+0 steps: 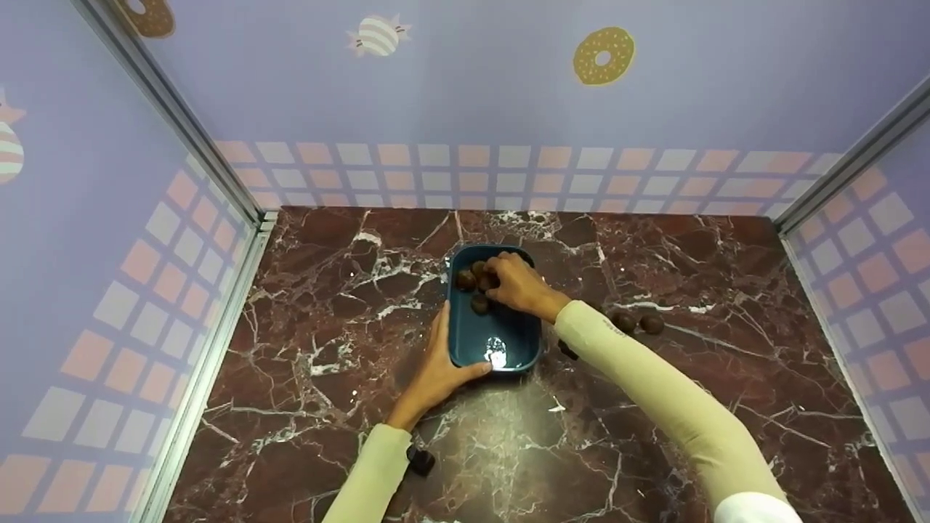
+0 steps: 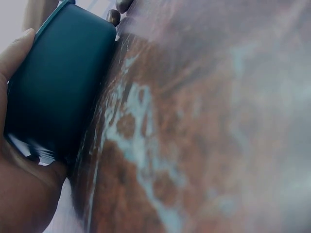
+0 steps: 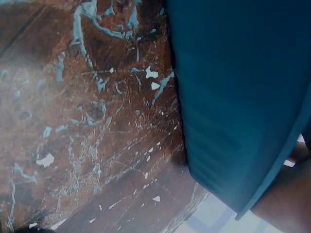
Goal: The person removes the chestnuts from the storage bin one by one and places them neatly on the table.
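Observation:
A dark blue rectangular container (image 1: 476, 338) with rounded corners sits on the marbled table. My left hand (image 1: 439, 370) holds it at the near left corner, thumb over the near rim and fingers along the left wall. In the left wrist view, the same hand (image 2: 26, 199) lies against the container's outer wall (image 2: 63, 77). Several brown balls (image 1: 465, 280) lie in the far part of the container. Reaching in over the right side, my right hand (image 1: 519, 283) pinches one brown ball (image 1: 487, 282) among them. The right wrist view shows mostly the outer wall (image 3: 233, 97), with that hand (image 3: 286, 199) at the rim.
More brown balls (image 1: 652, 324) lie on the table (image 1: 312, 436) to the right, partly behind my right sleeve (image 1: 654, 378). Purple patterned panels (image 1: 479, 94) stand at the back and both sides. A black wrist device (image 1: 420, 460) sits at my left cuff.

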